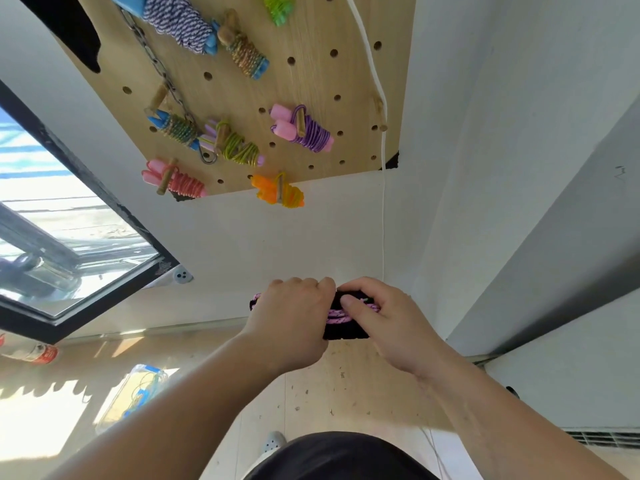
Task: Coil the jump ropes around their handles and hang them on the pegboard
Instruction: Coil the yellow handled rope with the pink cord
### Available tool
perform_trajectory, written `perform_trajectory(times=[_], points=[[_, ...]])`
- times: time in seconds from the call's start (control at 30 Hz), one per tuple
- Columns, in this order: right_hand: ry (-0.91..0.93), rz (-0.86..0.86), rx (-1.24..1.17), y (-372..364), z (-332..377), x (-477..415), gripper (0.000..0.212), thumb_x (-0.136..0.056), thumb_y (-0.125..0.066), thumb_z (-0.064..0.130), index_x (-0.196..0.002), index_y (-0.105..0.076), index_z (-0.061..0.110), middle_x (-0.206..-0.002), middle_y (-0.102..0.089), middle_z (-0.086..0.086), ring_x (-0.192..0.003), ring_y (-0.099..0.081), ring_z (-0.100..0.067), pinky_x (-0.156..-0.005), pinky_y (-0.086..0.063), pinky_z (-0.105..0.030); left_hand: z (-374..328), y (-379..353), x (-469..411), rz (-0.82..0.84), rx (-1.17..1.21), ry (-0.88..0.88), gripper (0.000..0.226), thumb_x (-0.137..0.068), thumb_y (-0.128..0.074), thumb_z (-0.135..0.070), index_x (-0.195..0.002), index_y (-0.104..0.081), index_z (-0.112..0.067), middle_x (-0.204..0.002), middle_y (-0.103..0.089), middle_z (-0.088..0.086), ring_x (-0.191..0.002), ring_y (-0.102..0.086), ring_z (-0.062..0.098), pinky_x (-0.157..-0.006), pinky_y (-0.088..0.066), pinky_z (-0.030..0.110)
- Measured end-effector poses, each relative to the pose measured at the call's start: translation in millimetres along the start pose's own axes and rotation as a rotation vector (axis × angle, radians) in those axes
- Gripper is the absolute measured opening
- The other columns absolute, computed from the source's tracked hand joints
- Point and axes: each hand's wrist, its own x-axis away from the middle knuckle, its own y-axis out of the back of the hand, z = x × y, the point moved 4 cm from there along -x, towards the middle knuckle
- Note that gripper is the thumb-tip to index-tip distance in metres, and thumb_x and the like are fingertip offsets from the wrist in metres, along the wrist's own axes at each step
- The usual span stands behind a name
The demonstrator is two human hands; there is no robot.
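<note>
Pink rope [337,315] wound round black handles [346,332], left hand [294,317] gripping one end, right hand [384,323] pinching the coils, wooden pegboard [311,84] above.

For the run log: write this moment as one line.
phase: coiling | left hand grips black handles | right hand pinches pink rope | pegboard holds coiled ropes
</note>
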Motion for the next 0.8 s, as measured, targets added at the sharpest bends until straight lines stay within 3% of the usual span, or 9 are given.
perform_trajectory(times=[0.13, 0.2, 0.23, 0.3, 0.5, 0.57, 0.67, 0.8], points=[[0.051, 0.015, 0.504, 12, -4, 6, 0.047, -0.101, -0.029, 0.06, -0.138, -0.05, 0.04, -0.081, -0.063, 0.016, -0.085, -0.062, -0.011, -0.081, -0.052, -0.035, 5, -7, -4, 0.041, -0.009, 0.037, 0.027, -0.086, -0.058, -0.026, -0.099, -0.034, -0.022, -0.086, -0.05, -0.005, -0.073, -0.048, 0.02, -0.066, -0.035, 0.033], [0.094, 0.0, 0.67, 20, -5, 10, 0.045, -0.102, -0.023, 0.057, -0.106, -0.059, 0.031, -0.076, -0.062, 0.008, -0.077, -0.061, -0.014, -0.074, -0.051, -0.035, 11, -12, -5, 0.069, 0.007, 0.079, 0.027, -0.086, -0.059, -0.024, -0.099, -0.035, -0.022, -0.088, -0.052, -0.004, -0.075, -0.05, 0.02, -0.067, -0.037, 0.033], [0.11, -0.004, 0.706, 22, -6, 11, 0.043, -0.103, -0.024, 0.054, -0.088, -0.055, 0.027, -0.072, -0.058, 0.006, -0.071, -0.057, -0.013, -0.069, -0.047, -0.033, 14, -14, -6, 0.085, 0.017, 0.1, 0.027, -0.086, -0.059, -0.024, -0.1, -0.036, -0.022, -0.089, -0.052, -0.004, -0.076, -0.051, 0.02, -0.068, -0.038, 0.033], [0.141, -0.002, 0.746, 26, -6, 15, 0.041, -0.106, -0.029, 0.048, -0.075, -0.044, 0.026, -0.069, -0.049, 0.006, -0.065, -0.05, -0.014, -0.063, -0.038, -0.029, 21, -19, -10, 0.114, 0.066, 0.139, 0.027, -0.085, -0.059, -0.023, -0.103, -0.039, -0.021, -0.087, -0.051, -0.005, -0.076, -0.053, 0.021, -0.067, -0.04, 0.033], [0.209, 0.071, 0.751, 26, -22, 27, 0.025, -0.107, -0.028, 0.044, -0.085, -0.035, 0.032, -0.069, -0.042, 0.013, -0.06, -0.044, -0.01, -0.054, -0.028, -0.024, 27, -23, -14, 0.115, 0.314, 0.173, 0.027, -0.08, -0.063, -0.024, -0.098, -0.044, -0.021, -0.082, -0.053, -0.006, -0.072, -0.055, 0.019, -0.061, -0.042, 0.032], [0.171, 0.137, 0.768, 26, -37, 28, 0.022, -0.108, -0.028, 0.041, -0.089, -0.035, 0.034, -0.071, -0.043, 0.013, -0.063, -0.048, -0.009, -0.055, -0.03, -0.024, 31, -21, -13, 0.105, 0.359, 0.179, 0.025, -0.08, -0.063, -0.023, -0.097, -0.045, -0.021, -0.08, -0.053, -0.006, -0.071, -0.054, 0.017, -0.059, -0.04, 0.032], [0.148, 0.213, 0.833, 26, -52, 27, 0.019, -0.109, -0.027, 0.039, -0.092, -0.035, 0.037, -0.076, -0.048, 0.013, -0.067, -0.051, -0.01, -0.06, -0.041, -0.028, 25, -10, -8, 0.136, 0.388, 0.067, 0.026, -0.079, -0.065, -0.024, -0.097, -0.045, -0.024, -0.081, -0.053, -0.009, -0.072, -0.053, 0.013, -0.058, -0.037, 0.029], [0.188, 0.305, 0.894, 23, -50, 13, 0.029, -0.096, -0.042, 0.011, -0.074, -0.036, 0.028, -0.07, -0.046, 0.004, -0.067, -0.046, -0.019, -0.058, -0.033, -0.032, -10, 4, 9, 0.194, 0.245, -0.267, 0.026, -0.084, -0.062, -0.03, -0.104, -0.045, -0.028, -0.087, -0.053, -0.01, -0.076, -0.052, 0.014, -0.067, -0.043, 0.028]])
